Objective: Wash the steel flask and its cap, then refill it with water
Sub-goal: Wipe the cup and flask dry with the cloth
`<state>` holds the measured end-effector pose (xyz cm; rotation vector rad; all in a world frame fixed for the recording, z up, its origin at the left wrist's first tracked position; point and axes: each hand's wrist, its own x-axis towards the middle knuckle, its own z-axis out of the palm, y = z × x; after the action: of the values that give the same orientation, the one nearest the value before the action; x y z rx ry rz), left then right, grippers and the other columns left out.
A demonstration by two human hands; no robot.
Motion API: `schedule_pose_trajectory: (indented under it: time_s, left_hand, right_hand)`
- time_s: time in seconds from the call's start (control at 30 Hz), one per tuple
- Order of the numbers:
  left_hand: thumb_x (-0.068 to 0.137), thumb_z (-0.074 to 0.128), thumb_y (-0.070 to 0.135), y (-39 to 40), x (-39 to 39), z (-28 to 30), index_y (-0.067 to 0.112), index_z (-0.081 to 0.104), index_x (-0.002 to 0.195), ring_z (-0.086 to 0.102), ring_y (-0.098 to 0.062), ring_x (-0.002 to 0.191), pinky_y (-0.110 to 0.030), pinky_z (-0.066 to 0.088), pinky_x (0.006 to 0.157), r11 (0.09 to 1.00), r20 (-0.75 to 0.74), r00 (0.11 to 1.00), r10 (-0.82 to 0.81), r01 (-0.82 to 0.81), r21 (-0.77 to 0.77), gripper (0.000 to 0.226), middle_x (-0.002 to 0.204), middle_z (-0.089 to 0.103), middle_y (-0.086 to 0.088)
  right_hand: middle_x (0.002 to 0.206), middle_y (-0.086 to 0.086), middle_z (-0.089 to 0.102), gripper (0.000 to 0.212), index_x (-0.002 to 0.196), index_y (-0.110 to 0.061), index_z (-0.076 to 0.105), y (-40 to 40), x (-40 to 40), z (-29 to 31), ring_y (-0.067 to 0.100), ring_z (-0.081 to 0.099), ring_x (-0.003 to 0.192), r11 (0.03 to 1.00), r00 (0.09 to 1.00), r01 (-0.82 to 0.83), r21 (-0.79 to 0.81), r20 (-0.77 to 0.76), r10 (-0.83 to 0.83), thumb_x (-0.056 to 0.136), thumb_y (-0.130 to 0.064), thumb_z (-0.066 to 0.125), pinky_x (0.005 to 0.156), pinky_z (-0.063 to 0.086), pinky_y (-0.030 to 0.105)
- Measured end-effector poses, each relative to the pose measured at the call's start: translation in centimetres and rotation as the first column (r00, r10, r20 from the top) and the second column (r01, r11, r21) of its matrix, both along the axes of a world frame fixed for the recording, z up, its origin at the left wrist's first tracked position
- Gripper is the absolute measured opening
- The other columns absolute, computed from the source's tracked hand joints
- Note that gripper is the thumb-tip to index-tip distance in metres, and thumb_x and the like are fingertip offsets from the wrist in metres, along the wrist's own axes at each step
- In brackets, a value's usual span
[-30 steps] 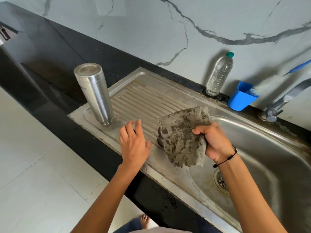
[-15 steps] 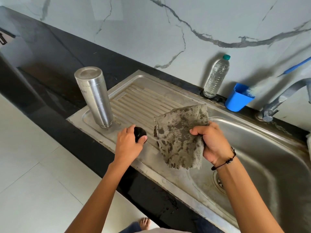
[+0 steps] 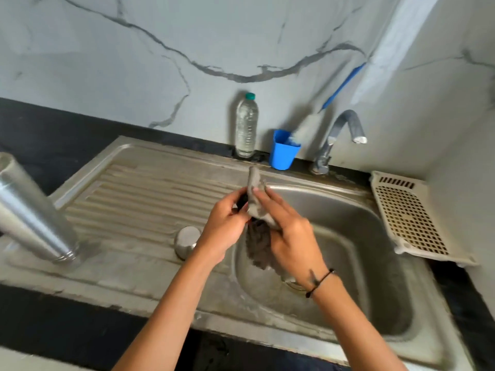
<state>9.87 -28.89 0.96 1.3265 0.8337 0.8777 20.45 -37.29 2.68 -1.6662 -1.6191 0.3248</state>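
Your left hand [image 3: 222,226] pinches the black cap [image 3: 242,200] while your right hand [image 3: 290,236] clamps the grey cloth [image 3: 257,236] round it, over the sink [image 3: 375,263] basin. The steel flask [image 3: 29,210] (no readable label) stands inverted at nine o'clock, leaning left.

At the left edge of the frame the steel flask [image 3: 29,212] is bright silver. The cloth [image 3: 258,236] at centre is grey, mottled with darker patches. The sink [image 3: 348,210] is dull grey steel with a ribbed drainboard. Upper centre, a clear bottle [image 3: 246,127] has a green cap beside a blue cup [image 3: 284,153]. The wall [image 3: 134,62] is white marble with grey veins; the worktop [image 3: 40,121] is black. At right, a cream rack [image 3: 412,218] has a perforated grid.
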Motion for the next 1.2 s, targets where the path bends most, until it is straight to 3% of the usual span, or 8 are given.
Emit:
schedule_pose_trajectory:
  time_s: [0.1,0.27,0.43,0.57,0.67,0.87,1.07,1.2]
  left_hand:
    - [0.088,0.060,0.005,-0.1,0.9,-0.5,0.034,0.068,0.094,0.066,-0.014,0.098,-0.033,0.052,0.086,1.000,-0.042,0.999,-0.026,0.025,-0.019,0.030,0.096,0.073,0.005]
    - [0.088,0.053,-0.008,-0.5,1.2,-0.7,0.024,0.067,0.094,0.068,-0.015,0.091,-0.028,0.055,0.081,0.996,0.034,0.999,-0.011,0.014,-0.090,0.035,0.093,0.071,-0.001]
    - [0.094,0.047,-0.004,0.0,0.4,-1.2,0.027,0.065,0.097,0.067,-0.006,0.089,-0.023,0.054,0.076,0.985,0.096,0.995,0.037,-0.020,-0.174,0.035,0.095,0.070,0.007]
    - [0.093,0.046,-0.005,0.6,0.6,-1.3,0.015,0.065,0.105,0.068,-0.012,0.089,-0.027,0.053,0.076,0.972,0.136,0.986,0.095,-0.062,-0.227,0.030,0.094,0.071,0.000]
    - [0.088,0.050,-0.010,0.9,0.8,-1.5,0.009,0.067,0.103,0.068,-0.014,0.084,-0.023,0.054,0.069,0.962,0.125,0.980,0.155,-0.121,-0.244,0.029,0.091,0.072,-0.005]
    - [0.095,0.042,-0.007,-0.3,0.5,-2.0,0.023,0.065,0.096,0.068,-0.006,0.086,-0.023,0.054,0.073,0.968,0.160,0.983,0.095,-0.053,-0.245,0.037,0.092,0.071,0.004]
    - [0.093,0.043,-0.008,0.0,0.7,-2.0,0.015,0.067,0.095,0.068,-0.018,0.085,-0.031,0.055,0.078,0.944,0.170,0.971,0.169,-0.110,-0.311,0.034,0.089,0.072,-0.005]
    - [0.095,0.040,-0.006,-0.5,-0.1,-2.5,0.017,0.066,0.097,0.067,-0.020,0.095,-0.030,0.055,0.078,0.947,0.201,0.971,0.129,-0.060,-0.317,0.035,0.094,0.072,-0.003]
  right_hand:
    - [0.146,0.011,0.039,0.070,0.135,-0.025,0.050,-0.6,0.3,-1.5,0.021,0.042,0.131,0.997,0.987,0.066,0.046,0.146,-0.072,0.071,0.004,0.043,0.102,0.034,0.021]
    - [0.141,0.007,0.046,0.069,0.132,-0.027,0.052,1.1,1.6,-2.7,0.006,0.035,0.133,0.997,0.996,0.075,0.024,-0.059,-0.073,0.075,0.012,0.051,0.106,0.037,0.027]
    - [0.137,-0.001,0.051,0.067,0.135,-0.024,0.051,2.5,1.0,-1.5,0.009,0.041,0.131,0.995,0.975,0.027,-0.091,-0.215,-0.046,0.071,-0.013,0.033,0.108,0.034,0.020]
    - [0.143,0.007,0.044,0.064,0.137,-0.021,0.047,3.1,0.1,-1.5,0.015,0.034,0.136,0.994,0.989,0.061,-0.087,-0.131,-0.072,0.076,-0.003,0.037,0.107,0.022,0.009]
    - [0.148,0.013,0.033,0.070,0.138,-0.022,0.043,2.5,-1.1,-2.8,0.020,0.031,0.137,0.996,0.995,0.078,-0.051,-0.058,-0.081,0.079,0.014,0.044,0.109,0.027,0.020]
    - [0.136,-0.002,0.052,0.071,0.131,-0.019,0.055,3.3,1.5,-3.1,0.012,0.042,0.131,0.993,0.919,0.020,-0.118,-0.389,-0.064,0.072,0.016,0.035,0.111,0.034,0.034]
    - [0.144,0.010,0.040,0.072,0.137,-0.017,0.047,2.1,-0.9,-3.6,0.010,0.028,0.136,0.997,0.985,0.070,-0.044,-0.155,-0.076,0.072,0.012,0.035,0.110,0.019,0.011]
    - [0.139,-0.004,0.047,0.070,0.132,-0.018,0.054,2.3,0.2,-4.4,0.005,0.034,0.135,0.993,0.929,0.030,-0.112,-0.364,-0.069,0.074,0.017,0.036,0.114,0.026,0.025]
